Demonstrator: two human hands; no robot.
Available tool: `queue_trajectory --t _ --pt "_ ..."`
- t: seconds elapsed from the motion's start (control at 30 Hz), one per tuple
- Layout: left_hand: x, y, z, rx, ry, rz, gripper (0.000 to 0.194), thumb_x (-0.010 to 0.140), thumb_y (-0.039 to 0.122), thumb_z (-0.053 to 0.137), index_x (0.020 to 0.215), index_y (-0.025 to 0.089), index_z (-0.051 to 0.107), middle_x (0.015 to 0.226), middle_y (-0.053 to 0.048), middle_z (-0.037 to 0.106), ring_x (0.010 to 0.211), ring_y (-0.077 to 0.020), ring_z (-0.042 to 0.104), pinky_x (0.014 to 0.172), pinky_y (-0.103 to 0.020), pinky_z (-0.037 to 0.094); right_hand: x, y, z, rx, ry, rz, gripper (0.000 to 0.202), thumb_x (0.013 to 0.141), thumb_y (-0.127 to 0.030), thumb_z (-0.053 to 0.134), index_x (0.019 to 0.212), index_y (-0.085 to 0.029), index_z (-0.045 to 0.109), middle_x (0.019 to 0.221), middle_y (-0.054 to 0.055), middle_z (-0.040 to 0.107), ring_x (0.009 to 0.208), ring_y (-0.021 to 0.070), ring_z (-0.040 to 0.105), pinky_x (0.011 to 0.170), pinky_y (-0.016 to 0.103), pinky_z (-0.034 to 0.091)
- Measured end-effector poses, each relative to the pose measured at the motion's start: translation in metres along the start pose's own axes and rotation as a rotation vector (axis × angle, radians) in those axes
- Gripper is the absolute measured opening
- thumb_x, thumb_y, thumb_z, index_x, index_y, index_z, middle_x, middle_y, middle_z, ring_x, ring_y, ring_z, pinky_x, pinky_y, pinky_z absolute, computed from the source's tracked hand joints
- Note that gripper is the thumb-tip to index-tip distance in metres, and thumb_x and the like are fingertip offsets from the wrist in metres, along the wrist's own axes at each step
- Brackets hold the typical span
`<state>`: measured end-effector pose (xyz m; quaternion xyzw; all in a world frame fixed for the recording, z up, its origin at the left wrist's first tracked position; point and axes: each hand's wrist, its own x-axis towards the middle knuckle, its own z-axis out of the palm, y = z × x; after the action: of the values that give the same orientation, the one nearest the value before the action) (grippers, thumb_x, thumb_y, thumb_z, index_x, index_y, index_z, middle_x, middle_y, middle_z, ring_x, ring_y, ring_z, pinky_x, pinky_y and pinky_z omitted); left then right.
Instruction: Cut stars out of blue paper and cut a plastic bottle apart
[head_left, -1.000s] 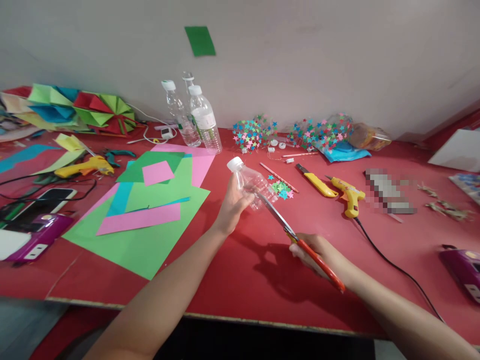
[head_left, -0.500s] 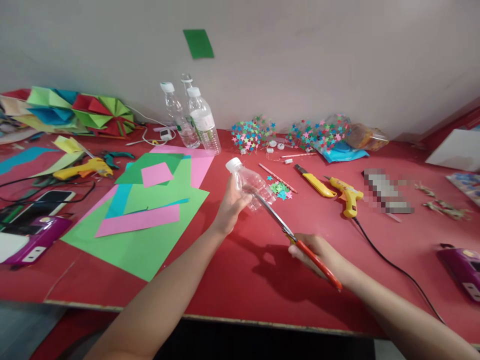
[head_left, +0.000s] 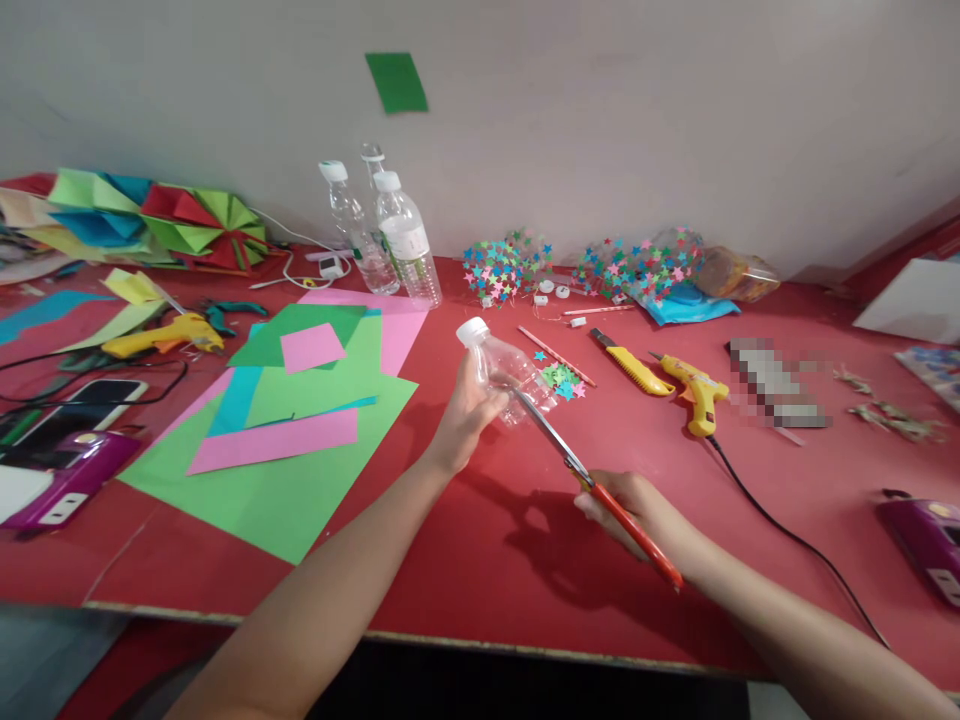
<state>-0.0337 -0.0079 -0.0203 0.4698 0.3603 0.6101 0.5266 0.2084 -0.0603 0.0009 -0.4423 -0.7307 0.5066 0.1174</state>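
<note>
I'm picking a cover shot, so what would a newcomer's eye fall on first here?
Probably the middle of the red table, where the left hand holds a clear bottle piece with a white cap and the right hand holds orange-handled scissors, blades at the bottle piece. Next, perhaps, the star clusters behind them near the wall, and the bright paper sheets spread to the left.

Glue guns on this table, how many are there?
2: one yellow glue gun on the left, near the teal pliers, and another glue gun right of the yellow cutter.
</note>
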Motion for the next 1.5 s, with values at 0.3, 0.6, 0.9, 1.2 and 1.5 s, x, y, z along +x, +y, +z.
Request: queue_trajectory --t 0.3,0.6,0.9,1.2,1.5 --pt "-0.0008 0.0021 0.006 0.053 -0.047 0.035 0.069 0.078 0.038 0.071 0.14 0.027 0.041 0.106 -0.005 0.058 0.097 -0.0201 0.058 0.09 -0.036 0.049 -0.0018 0.0005 -0.0017 -0.019 -0.011 -0.023 0.046 0.091 -0.06 0.048 0.07 -0.021 0.036 0.065 -0.005 0.033 0.059 0.0097 0.027 0.052 0.024 0.026" --pt "-0.0008 0.0022 0.0079 0.047 -0.038 0.039 0.068 0.08 0.04 0.07 0.14 0.027 0.04 0.114 -0.007 0.058 0.103 -0.0213 0.058 0.096 -0.039 0.05 -0.0016 0.0004 0.0041 0.01 0.026 0.027 0.044 0.089 -0.056 0.052 0.068 -0.021 0.036 0.062 -0.005 0.032 0.057 0.0093 0.026 0.05 0.024 0.024" --pt "-0.0018 0.0027 0.0077 0.041 -0.049 0.044 0.07 0.081 0.037 0.069 0.142 0.027 0.037 0.107 -0.006 0.059 0.095 -0.0197 0.059 0.089 -0.038 0.052 -0.0007 -0.0031 0.0021 0.031 0.031 0.001 0.047 0.087 -0.06 0.054 0.067 -0.021 0.038 0.062 -0.006 0.032 0.056 0.009 0.027 0.05 0.024 0.025" --pt "-0.0024 -0.0033 0.0071 0.076 -0.111 0.028 0.072 0.078 0.035 0.072 0.14 0.026 0.037 0.116 -0.007 0.056 0.107 -0.0228 0.056 0.096 -0.04 0.049 -0.0023 -0.0043 0.002 -0.025 0.041 0.02 0.049 0.088 -0.064 0.048 0.067 -0.022 0.036 0.063 -0.005 0.033 0.057 0.0098 0.027 0.05 0.025 0.026" --pt "-0.0019 -0.0031 0.0086 0.066 -0.112 0.05 0.072 0.078 0.037 0.071 0.14 0.026 0.037 0.127 -0.01 0.053 0.122 -0.0288 0.051 0.105 -0.046 0.045 -0.0024 -0.0034 0.0017 0.013 0.04 0.016 0.049 0.086 -0.064 0.054 0.067 -0.021 0.038 0.062 -0.005 0.033 0.056 0.0094 0.027 0.05 0.024 0.026"
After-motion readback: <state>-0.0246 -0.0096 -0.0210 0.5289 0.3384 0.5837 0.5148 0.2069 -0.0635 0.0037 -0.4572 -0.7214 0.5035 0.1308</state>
